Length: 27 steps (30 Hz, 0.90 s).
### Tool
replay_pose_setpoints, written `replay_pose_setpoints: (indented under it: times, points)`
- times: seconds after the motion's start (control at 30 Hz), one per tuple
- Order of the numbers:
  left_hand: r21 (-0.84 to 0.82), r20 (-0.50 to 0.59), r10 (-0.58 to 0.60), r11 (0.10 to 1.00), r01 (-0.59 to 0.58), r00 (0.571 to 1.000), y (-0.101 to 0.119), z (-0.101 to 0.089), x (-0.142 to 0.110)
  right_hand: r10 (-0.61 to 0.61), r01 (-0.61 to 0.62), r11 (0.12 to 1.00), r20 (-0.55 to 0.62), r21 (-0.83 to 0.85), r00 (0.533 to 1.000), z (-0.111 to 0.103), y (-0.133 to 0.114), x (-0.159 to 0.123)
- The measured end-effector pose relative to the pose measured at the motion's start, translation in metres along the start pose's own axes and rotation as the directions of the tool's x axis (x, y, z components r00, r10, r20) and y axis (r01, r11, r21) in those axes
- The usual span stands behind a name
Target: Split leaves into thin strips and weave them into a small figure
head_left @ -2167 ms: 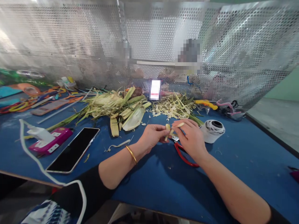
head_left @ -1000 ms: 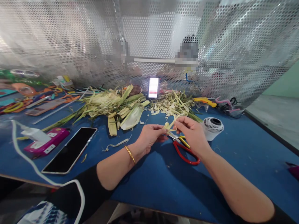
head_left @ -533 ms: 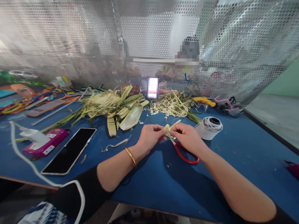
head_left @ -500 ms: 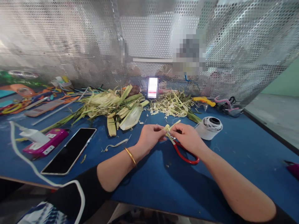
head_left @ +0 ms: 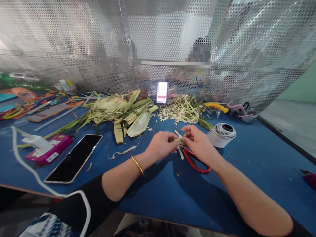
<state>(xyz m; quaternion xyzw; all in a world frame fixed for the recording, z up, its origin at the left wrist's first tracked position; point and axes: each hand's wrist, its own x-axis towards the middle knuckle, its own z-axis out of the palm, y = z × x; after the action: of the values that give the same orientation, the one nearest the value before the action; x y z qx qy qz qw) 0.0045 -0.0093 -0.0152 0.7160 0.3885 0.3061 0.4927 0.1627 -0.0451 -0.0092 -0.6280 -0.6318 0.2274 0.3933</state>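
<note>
Over the table (head_left: 160, 194), the left hand (head_left: 162, 145) pinches a strip (head_left: 180, 153), upper end now tipped left, apparently mid-fold; whether the right hand (head_left: 196, 140) grips is unclear.

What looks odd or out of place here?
A pale strip lies between the black phone and the left hand, and a small scrap beside the phone, both perhaps strayed from the leafy heap. Nothing else stands out.

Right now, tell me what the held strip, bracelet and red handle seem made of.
Strip: probably plant leaf or husk, matte; pale, flat, without shine. Bracelet: likely metal, polished; golden with a glint. Red handle: perhaps plastic, smooth; evenly coloured.
</note>
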Motion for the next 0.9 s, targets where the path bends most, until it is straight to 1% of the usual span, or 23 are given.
replay_pose_setpoints:
  times: [0.07, 0.13, 0.17, 0.27, 0.37, 0.43, 0.5, 0.6, 0.67, 0.73, 0.83, 0.9]
  points:
    - [-0.026, 0.032, -0.005, 1.0, 0.006, 0.999, 0.001, 0.0, 0.0, 0.054, -0.071, 0.986, 0.115, 0.149, 0.992, -0.004, -0.006, 0.0]
    - [-0.063, 0.074, -0.029, 0.997, 0.034, 0.997, 0.003, 0.0, -0.001, 0.078, -0.127, 0.969, 0.227, 0.211, 0.971, -0.009, -0.012, -0.001]
    - [-0.087, 0.098, -0.046, 0.995, 0.055, 0.994, 0.004, 0.0, -0.002, 0.089, -0.144, 0.966, 0.252, 0.212, 0.964, -0.011, -0.014, -0.001]
    - [-0.146, 0.165, -0.098, 0.982, 0.122, 0.981, 0.009, 0.0, -0.004, 0.105, -0.151, 0.972, 0.24, 0.182, 0.965, -0.014, -0.015, -0.001]
    - [-0.167, 0.199, -0.141, 0.97, 0.176, 0.97, 0.013, 0.0, -0.005, 0.078, -0.127, 0.971, 0.232, 0.205, 0.97, -0.014, -0.012, 0.0]
    - [-0.184, 0.231, -0.156, 0.962, 0.201, 0.96, 0.015, 0.0, -0.007, 0.08, -0.129, 0.969, 0.224, 0.213, 0.971, -0.013, -0.01, 0.001]
    - [-0.207, 0.274, -0.161, 0.953, 0.221, 0.948, 0.015, 0.001, -0.007, 0.117, -0.174, 0.955, 0.23, 0.242, 0.966, -0.012, -0.009, 0.002]
    - [-0.241, 0.327, -0.155, 0.94, 0.241, 0.932, 0.013, 0.002, -0.008, 0.172, -0.264, 0.892, 0.263, 0.368, 0.949, -0.011, -0.007, 0.003]
    - [-0.25, 0.358, -0.144, 0.937, 0.244, 0.922, 0.012, 0.002, -0.008, 0.191, -0.283, 0.851, 0.241, 0.443, 0.952, -0.01, -0.005, 0.004]
    - [-0.249, 0.376, -0.135, 0.938, 0.24, 0.917, 0.012, 0.001, -0.008, 0.21, -0.277, 0.825, 0.188, 0.493, 0.959, -0.008, -0.003, 0.005]
    - [-0.262, 0.355, -0.147, 0.932, 0.25, 0.923, 0.016, -0.002, -0.007, 0.236, -0.237, 0.814, 0.072, 0.53, 0.969, -0.002, 0.0, 0.007]
    - [-0.281, 0.333, -0.177, 0.919, 0.277, 0.926, 0.018, -0.003, -0.007, 0.247, -0.211, 0.816, 0.005, 0.538, 0.969, 0.001, 0.0, 0.008]
